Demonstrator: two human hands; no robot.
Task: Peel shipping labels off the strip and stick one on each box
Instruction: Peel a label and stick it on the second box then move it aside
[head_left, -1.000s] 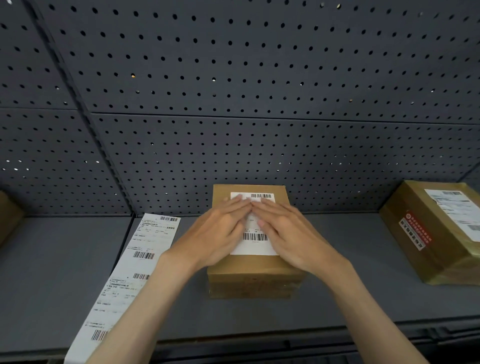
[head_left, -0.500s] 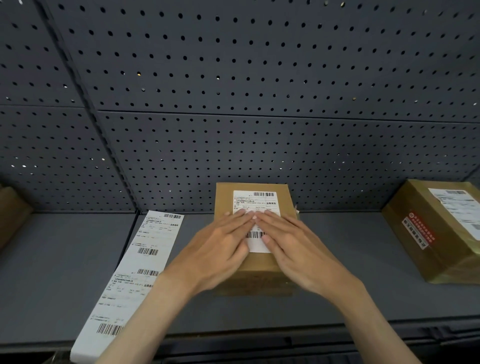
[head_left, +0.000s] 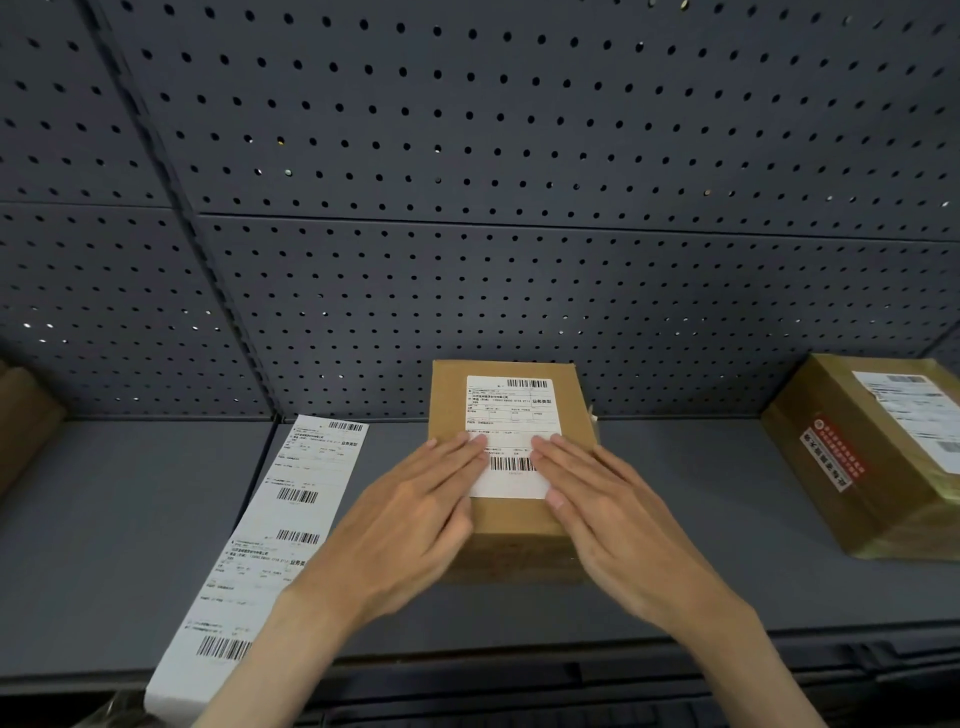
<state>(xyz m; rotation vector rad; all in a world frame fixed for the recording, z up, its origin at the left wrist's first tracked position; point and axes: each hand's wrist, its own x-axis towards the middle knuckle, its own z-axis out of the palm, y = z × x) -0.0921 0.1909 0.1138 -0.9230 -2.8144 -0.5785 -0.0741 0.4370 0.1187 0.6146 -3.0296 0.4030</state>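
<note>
Grey shelf (head_left: 130, 519) bears brown box (head_left: 447, 405), white label (head_left: 511, 415) atop.

box (head_left: 452, 410): matt brown cardboard | label (head_left: 511, 415): smooth white paper | shelf (head_left: 124, 509): matt grey | taped box (head_left: 831, 467): glossy

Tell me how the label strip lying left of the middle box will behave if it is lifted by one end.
The label strip is long, thin paper lying flat on the shelf, so it would probably droop and swing. It is likely very light. Its near end overhangs the shelf edge, so a nudge might slide it off.
</note>
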